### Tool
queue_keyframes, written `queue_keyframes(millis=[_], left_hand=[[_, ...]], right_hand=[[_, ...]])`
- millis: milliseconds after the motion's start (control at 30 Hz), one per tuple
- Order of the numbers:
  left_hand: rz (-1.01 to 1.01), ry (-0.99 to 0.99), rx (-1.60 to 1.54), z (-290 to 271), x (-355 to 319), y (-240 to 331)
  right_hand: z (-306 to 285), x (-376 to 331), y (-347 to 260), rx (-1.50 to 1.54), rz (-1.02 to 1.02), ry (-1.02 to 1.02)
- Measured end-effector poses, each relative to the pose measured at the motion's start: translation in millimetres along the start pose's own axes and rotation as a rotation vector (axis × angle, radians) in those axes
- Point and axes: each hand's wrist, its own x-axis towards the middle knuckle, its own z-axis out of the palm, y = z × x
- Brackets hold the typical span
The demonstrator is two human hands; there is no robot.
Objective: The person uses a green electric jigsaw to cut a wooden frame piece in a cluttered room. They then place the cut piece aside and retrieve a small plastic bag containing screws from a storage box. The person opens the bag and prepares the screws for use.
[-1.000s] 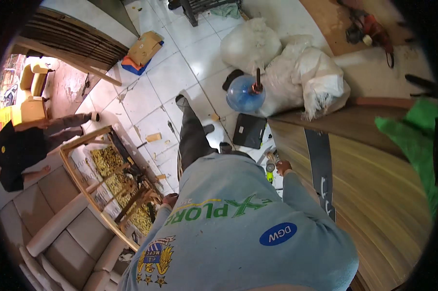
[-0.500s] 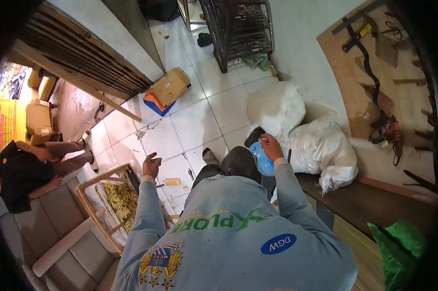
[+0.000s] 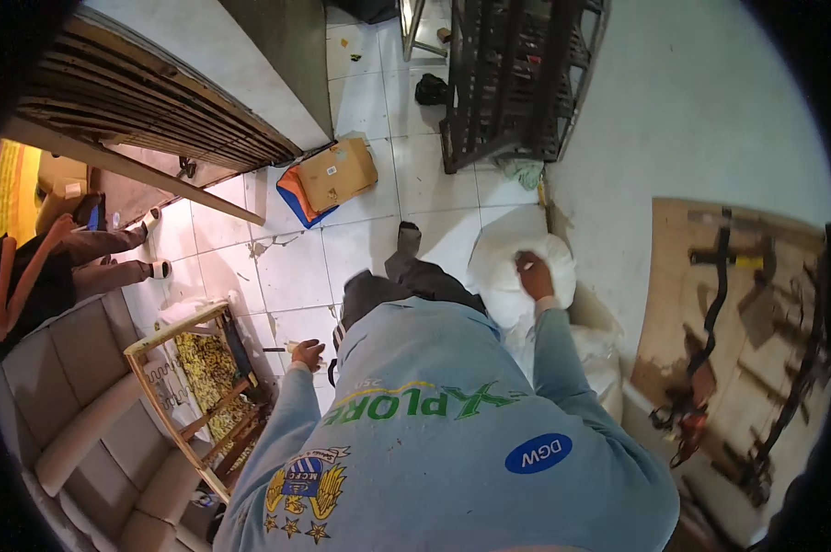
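Sack [image 3: 496, 256], white and rounded, at three o'clock from the centre of the head view, on pale floor tiles [image 3: 355, 253] beside the white wall [image 3: 654, 120]. In line with it from above, right hand [image 3: 533, 276] with back uppermost and fingers curled inward; cannot tell whether touching the sack or hanging over it, nor whether closed on anything. At four o'clock, second white bundle [image 3: 595, 373], partly behind the right sleeve [image 3: 558, 354].

At eight o'clock, left hand [image 3: 307, 354], half open with loosely bent fingers, apparently with hold of nothing. Farther out the same way, wooden frame [image 3: 178, 327] with mottled yellow padding [image 3: 204, 354], and beyond that a grey sofa [image 3: 93, 419]. At nine, another person [image 3: 61, 269] in a black top. At ten, dark slatted panel [image 3: 158, 101] behind a slanting plank [image 3: 158, 180]. At eleven, brown cardboard [image 3: 340, 175] on a blue and orange item [image 3: 296, 198]. At twelve, small black bag [image 3: 431, 89]. At one, dark metal rack [image 3: 516, 83] with pale green cloth [image 3: 523, 173] at its foot. Between three and four, tan board [image 3: 677, 248] with hanging tools [image 3: 696, 419]. At six, light blue shirt [image 3: 406, 478].
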Motion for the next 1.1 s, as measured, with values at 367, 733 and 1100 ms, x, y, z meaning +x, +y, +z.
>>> queue_keyframes(millis=[367, 733, 1100], left_hand=[[0.537, 0.174, 0.108, 75.8, 6.6, 261.9], [0.177, -0.038, 0.529, -4.5, 106.8, 447.2], [0.647, 0.005, 0.38, 48.4, 116.8, 784.5]], right_hand=[[-224.8, 319.9, -361.7, 0.093, -0.757, 0.975], [-175.1, 280.4, -433.7, -0.712, -0.545, 0.678], [-106.2, 374.1, -425.3, -0.109, -0.357, 0.031]])
